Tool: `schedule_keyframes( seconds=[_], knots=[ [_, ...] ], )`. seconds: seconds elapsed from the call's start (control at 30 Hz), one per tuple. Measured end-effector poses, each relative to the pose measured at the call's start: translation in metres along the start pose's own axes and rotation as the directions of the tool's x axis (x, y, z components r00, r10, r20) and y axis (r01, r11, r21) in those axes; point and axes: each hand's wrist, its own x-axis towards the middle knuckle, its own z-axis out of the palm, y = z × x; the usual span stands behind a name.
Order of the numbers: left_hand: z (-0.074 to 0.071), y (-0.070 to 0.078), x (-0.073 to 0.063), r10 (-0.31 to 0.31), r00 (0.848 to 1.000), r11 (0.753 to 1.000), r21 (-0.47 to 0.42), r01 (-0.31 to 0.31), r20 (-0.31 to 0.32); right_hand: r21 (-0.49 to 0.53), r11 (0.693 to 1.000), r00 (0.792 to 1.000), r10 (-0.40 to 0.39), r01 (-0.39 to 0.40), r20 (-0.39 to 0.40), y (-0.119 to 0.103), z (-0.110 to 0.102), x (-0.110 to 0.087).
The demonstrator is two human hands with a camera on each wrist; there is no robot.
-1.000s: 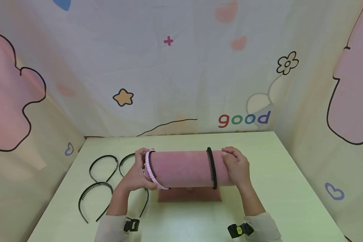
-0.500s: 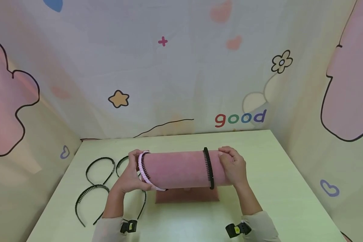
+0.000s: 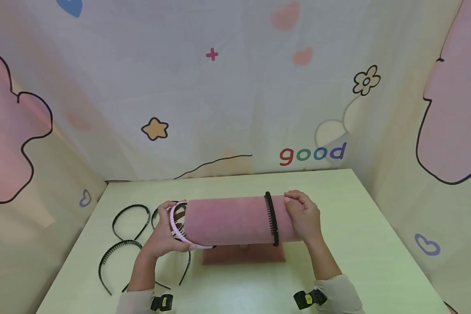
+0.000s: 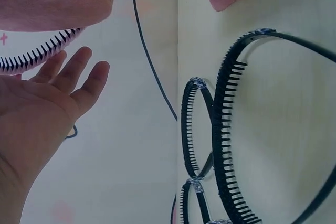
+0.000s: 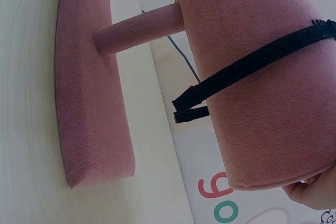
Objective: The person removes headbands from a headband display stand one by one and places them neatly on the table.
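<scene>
One black headband (image 3: 272,218) already rings the pink roll (image 3: 227,221), my left grip (image 3: 162,235) pinches a lilac headband (image 3: 173,224) at its left end, my right grip (image 3: 306,218) clasps its right, and loose headbands (image 3: 119,244) remain left of it.

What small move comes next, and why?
Probably ease the lilac band leftward, clear of the roll: the left hand holds it mostly past the roll's left end, its lower tip shows below the roll, and the right hand grips the other end.

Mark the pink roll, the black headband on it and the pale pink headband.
Pink roll (image 3: 225,221), head view: cylinder's middle.
Black headband (image 5: 257,61), right wrist view: outer face of band.
Pale pink headband (image 3: 172,223), head view: curved band.
</scene>
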Motion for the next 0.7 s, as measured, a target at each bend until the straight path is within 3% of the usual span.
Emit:
schedule_keyframes(
  seconds=[0.13,0.33,0.7],
  knots=[
    [-0.002,-0.012,-0.003,-0.012,0.999,1.0,-0.017,0.011,-0.032,0.009,1.0,1.0,0.007,-0.007,0.012,0.0,-0.002,0.0],
    [-0.007,-0.018,-0.016,-0.056,0.994,0.998,0.018,0.058,-0.097,-0.008,1.0,1.0,0.02,-0.02,0.012,0.0,-0.003,0.0],
    [-0.013,-0.02,-0.036,-0.034,0.977,0.999,0.009,0.037,-0.209,0.002,1.0,0.999,0.019,-0.019,0.031,0.0,-0.002,0.0]
  ],
)
